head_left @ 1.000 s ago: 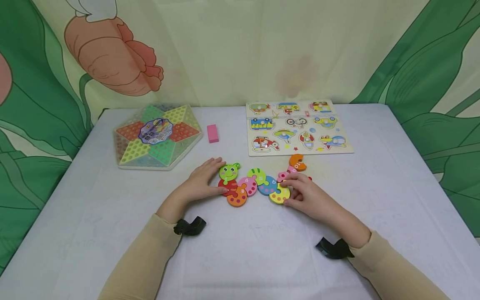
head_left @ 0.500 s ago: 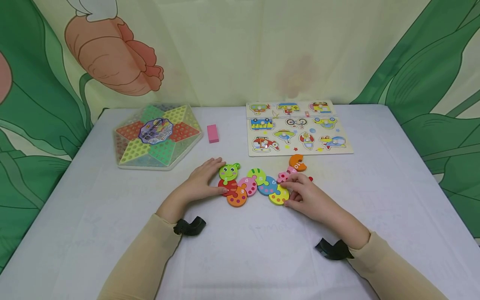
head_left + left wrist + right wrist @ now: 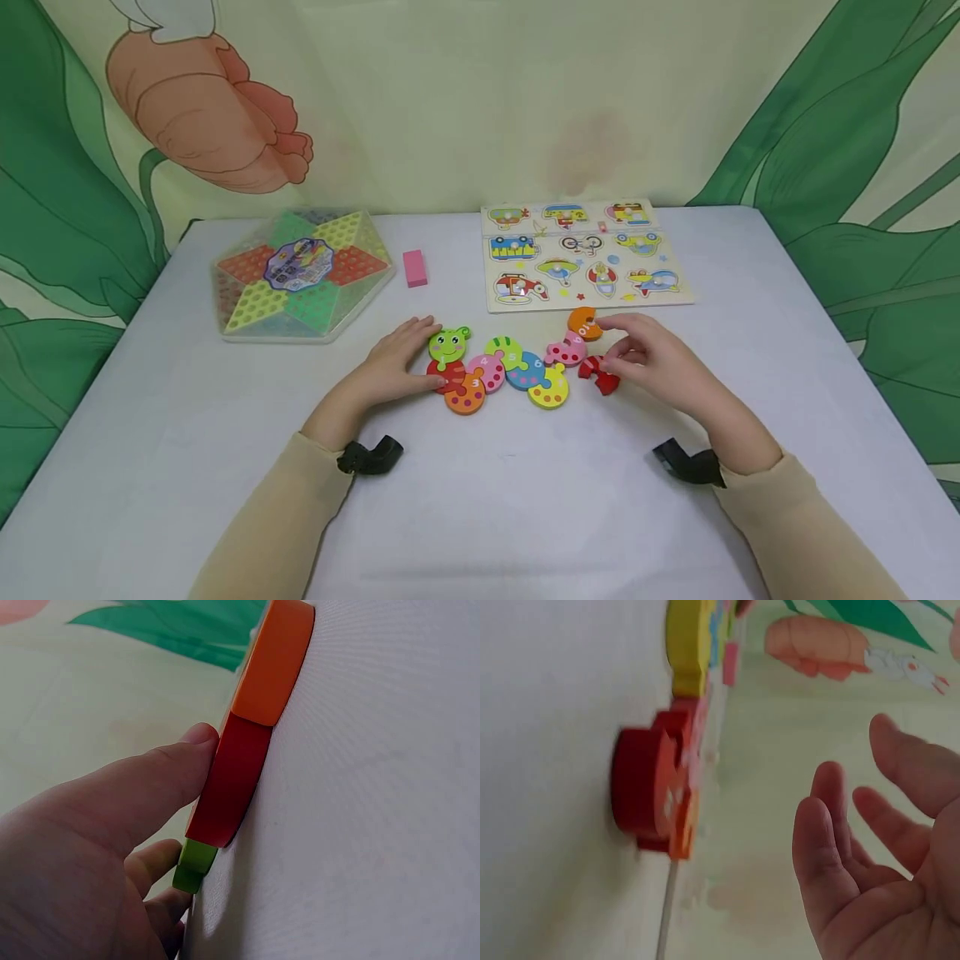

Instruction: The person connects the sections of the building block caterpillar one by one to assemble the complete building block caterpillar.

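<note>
A row of joined caterpillar pieces lies on the table, from the green head (image 3: pixel 448 345) through red (image 3: pixel 446 375), orange, pink, green and blue to a yellow piece (image 3: pixel 549 389). My left hand (image 3: pixel 386 362) rests beside the head, its thumb on the red piece (image 3: pixel 234 780). Apart from the row lie a pink piece (image 3: pixel 566 350), an orange piece (image 3: pixel 584 323) and a red piece (image 3: pixel 599 375). My right hand (image 3: pixel 660 362) hovers just right of these; in the right wrist view its fingers are loosely bent with nothing between them.
At the back left is a hexagonal board box (image 3: pixel 247 327) with coloured triangles. A pink block (image 3: pixel 415 268) stands to its right. A vehicle puzzle board (image 3: pixel 525 305) lies behind the loose pieces. A patterned curtain (image 3: pixel 450 108) hangs behind the table.
My right hand has let go of the yellow piece and moved up and right, uncovering the red piece. The left hand keeps its place at the head. The head view has shifted slightly.
</note>
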### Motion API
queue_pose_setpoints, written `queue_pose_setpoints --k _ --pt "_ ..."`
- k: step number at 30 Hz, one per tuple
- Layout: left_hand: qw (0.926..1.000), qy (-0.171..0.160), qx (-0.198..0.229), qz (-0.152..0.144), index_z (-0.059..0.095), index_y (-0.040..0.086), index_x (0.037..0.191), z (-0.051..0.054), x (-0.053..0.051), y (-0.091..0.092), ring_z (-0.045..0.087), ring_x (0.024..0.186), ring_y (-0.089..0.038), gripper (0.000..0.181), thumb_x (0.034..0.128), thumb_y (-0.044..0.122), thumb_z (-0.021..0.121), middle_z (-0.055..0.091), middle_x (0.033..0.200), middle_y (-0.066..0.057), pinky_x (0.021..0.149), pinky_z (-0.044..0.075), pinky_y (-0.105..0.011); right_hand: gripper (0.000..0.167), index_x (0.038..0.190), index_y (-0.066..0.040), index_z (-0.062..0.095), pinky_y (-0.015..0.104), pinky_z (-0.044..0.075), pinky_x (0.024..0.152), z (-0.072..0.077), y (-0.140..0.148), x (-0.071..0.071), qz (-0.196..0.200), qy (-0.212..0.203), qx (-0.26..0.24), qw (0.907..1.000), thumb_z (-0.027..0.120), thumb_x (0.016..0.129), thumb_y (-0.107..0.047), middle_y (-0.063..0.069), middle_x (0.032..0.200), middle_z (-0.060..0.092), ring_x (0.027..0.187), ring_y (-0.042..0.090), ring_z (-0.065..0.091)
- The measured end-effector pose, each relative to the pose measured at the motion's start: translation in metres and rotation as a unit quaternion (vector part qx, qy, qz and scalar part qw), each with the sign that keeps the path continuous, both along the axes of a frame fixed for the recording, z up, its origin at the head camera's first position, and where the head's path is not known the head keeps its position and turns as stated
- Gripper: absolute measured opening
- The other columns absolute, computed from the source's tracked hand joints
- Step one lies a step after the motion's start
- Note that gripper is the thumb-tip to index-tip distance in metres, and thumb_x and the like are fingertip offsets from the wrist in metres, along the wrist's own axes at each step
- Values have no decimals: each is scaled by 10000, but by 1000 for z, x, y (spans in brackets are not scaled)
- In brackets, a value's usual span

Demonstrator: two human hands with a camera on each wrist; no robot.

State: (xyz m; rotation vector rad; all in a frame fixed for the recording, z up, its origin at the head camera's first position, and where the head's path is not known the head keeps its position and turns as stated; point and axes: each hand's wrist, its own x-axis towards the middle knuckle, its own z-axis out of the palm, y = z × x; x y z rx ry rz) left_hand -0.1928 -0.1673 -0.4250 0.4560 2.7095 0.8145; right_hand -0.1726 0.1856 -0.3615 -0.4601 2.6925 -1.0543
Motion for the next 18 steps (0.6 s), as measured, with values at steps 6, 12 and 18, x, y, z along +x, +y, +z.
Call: queue_pose_setpoints --k 6,12,18 --pt "10000 14 24 -16 288 210 1423 -1 0 -2 77 1415 -235 813 753 483 657 196 1519 -15 1115 106 -535 513 1301 -68 460 70 441 765 12 24 -4 10 215 -126 9997 650 829 -135 139 1247 498 959 216 565" --pt "10000 9 32 -30 283 208 1425 -1 1 -2 73 1416 -231 813 757 484 655 188 1521 -14 1115 105 -536 538 1318 -81 435 378 460 911 7 33 -7 411 -95 -48 9991 650 832 -165 119 1313 452 1128 275 482" --pt "10000 -24 -4 -13 281 205 1426 1 1 -2 70 1416 -228 808 762 479 650 184 1522 -14 1119 102 -525 502 1279 -110 483 410 477 859 -14 27 -13 731 -692 342 9943 660 820 -209 118 1293 465 1134 276 442"
